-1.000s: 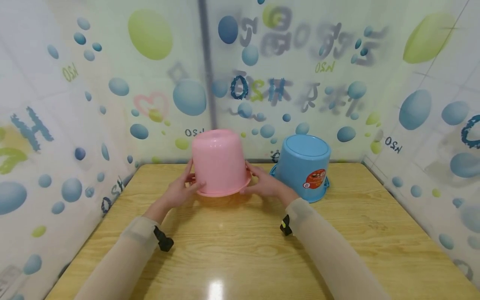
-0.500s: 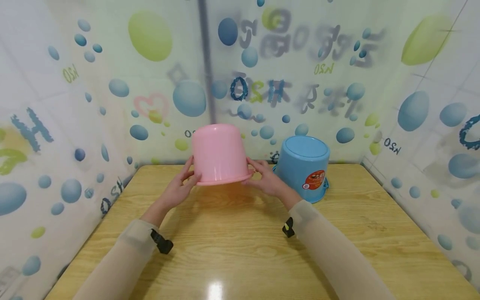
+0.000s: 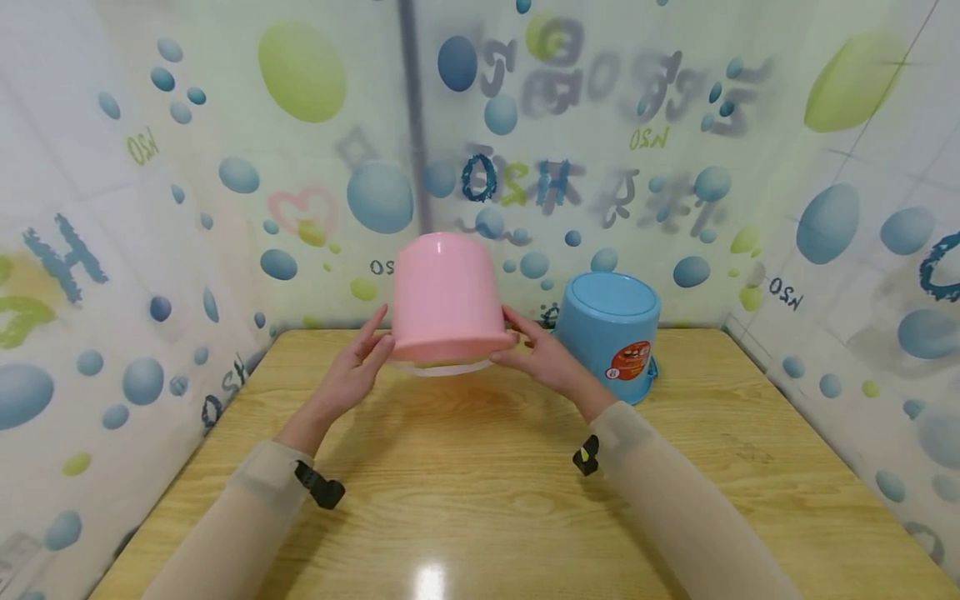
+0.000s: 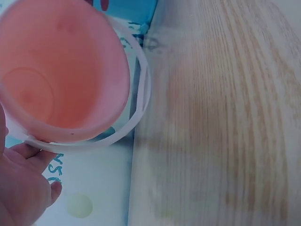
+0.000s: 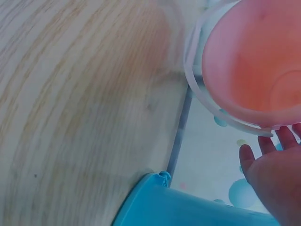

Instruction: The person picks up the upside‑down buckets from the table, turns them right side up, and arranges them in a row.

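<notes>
Above the wooden table [image 3: 442, 475] hangs an upside-down pink bucket [image 3: 450, 292], gripped from either side by the left hand [image 3: 348, 375] and the right hand [image 3: 551, 364]; its pale handle [image 4: 146, 80] droops beneath, and an inverted blue bucket [image 3: 596, 337] stands on the table near the right hand.

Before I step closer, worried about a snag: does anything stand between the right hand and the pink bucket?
Nothing visible does; the right hand holds the pink bucket at its rim. The blue bucket stands farther right.
</notes>
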Available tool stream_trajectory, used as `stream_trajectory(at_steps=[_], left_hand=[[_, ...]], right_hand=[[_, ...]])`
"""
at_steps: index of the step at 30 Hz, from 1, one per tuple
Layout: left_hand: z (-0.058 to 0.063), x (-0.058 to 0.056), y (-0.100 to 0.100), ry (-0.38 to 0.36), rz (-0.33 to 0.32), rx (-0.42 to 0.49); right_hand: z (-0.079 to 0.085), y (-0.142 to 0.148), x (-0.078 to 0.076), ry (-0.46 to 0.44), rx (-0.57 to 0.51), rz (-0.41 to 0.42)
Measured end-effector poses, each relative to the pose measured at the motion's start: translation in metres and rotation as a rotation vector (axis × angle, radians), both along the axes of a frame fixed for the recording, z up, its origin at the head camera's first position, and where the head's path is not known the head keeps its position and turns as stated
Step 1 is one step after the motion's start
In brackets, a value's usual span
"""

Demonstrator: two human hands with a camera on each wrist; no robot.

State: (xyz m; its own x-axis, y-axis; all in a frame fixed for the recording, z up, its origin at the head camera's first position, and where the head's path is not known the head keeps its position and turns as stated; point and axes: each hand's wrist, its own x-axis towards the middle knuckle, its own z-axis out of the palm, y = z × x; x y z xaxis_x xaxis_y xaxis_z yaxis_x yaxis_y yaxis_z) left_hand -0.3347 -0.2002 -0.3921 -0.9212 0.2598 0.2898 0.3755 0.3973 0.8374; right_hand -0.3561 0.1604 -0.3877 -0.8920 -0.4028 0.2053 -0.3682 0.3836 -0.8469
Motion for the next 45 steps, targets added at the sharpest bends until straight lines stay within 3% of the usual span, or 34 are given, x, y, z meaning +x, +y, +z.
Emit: stream_trajectory(at_steps=[6,10,15,25,34,38,45], left_hand=[[0.003,0.000,-0.003,0.047,0.033,0.011],[0.005,0.001,-0.005,0.039,0.039,0.042],[0.006,-0.001,-0.003,0.051,0.036,0.071],[0.006,-0.002,-0.004,0.069,-0.047,0.168],[0.014,0.003,-0.006,-0.003,-0.137,0.149],[0.013,0.002,-0.006,0.025,-0.175,0.135],[0.018,-0.001,-0.009,0.064,-0.130,0.065]], right_hand=[[0.002,0.001,0.002,0.026,-0.034,0.024],[0.002,0.001,0.004,0.026,-0.065,0.042],[0.003,-0.002,0.006,-0.014,-0.195,0.112],[0.008,0.003,0.008,-0.055,-0.261,0.135],[0.011,0.006,0.007,-0.051,-0.328,0.200],[0.012,0.006,0.008,-0.033,-0.312,0.183],[0.016,0.005,0.005,-0.021,-0.283,0.127]])
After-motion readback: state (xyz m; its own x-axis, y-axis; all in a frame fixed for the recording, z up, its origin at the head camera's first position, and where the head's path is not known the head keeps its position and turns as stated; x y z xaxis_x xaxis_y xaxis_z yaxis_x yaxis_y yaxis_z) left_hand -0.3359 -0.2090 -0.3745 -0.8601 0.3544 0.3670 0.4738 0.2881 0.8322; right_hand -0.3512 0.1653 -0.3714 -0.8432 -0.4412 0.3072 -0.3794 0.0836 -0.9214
